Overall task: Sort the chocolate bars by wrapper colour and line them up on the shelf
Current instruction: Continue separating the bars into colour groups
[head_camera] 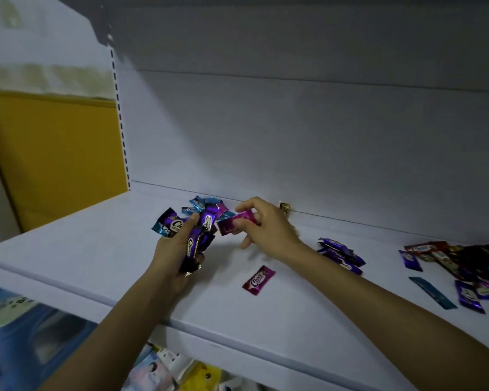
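Note:
On the white shelf (96, 249) my left hand (172, 249) grips a bunch of chocolate bars (198, 232) in purple, blue and black wrappers. Beside it my right hand (266, 224) pinches one pink bar (236, 223) between thumb and fingers, just above the shelf. Another pink bar (259, 280) lies flat on the shelf below my right hand. A small stack of purple bars (340, 255) sits behind my right forearm. At the right edge a mixed heap of bars (463, 266) in red, purple, blue and dark wrappers is spread out.
The shelf's white back panel (294, 136) rises behind the bars, with a small gold wrapped piece (284, 206) at its foot. A yellow board (54, 153) stands to the left. Packaged goods (164, 371) fill the shelf below.

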{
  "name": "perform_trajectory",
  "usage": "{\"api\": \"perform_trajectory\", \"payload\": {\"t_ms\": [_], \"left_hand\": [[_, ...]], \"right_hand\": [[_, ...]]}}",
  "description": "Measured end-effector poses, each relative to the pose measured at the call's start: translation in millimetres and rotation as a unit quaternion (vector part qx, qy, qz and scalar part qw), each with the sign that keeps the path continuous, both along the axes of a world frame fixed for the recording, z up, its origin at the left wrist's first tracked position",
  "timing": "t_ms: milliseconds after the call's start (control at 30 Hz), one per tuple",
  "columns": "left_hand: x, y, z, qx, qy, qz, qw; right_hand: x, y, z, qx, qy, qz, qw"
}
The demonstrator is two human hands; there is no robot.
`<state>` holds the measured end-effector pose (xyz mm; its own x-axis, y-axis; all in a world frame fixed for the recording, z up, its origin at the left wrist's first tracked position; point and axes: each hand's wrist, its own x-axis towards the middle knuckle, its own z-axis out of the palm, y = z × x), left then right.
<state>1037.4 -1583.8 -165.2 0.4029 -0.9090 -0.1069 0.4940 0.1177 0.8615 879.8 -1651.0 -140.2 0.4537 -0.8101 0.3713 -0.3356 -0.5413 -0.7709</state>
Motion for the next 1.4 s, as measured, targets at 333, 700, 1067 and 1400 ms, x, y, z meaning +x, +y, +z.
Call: {"api": "perform_trajectory", "payload": {"t_ms": [333, 700, 1067, 1400], "left_hand": [[1, 12, -5, -0.056, -0.122, -0.048, 0.990], [1, 7, -14, -0.061, -0.177, -0.059, 0.980], [3, 6, -14, -0.077, -0.134, -0.024, 0.988], [5, 3, -17, -0.078, -0.141, -0.035, 0.986]], "right_hand": [[-39, -6, -3, 0.147, 0.106, 0.077, 0.980], [-17, 20, 5, 0.041, 0.067, 0.068, 0.995], [-5, 13, 5, 0.021, -0.018, 0.026, 0.999], [-46, -2, -5, 0.113, 0.167, 0.014, 0.979]]}}
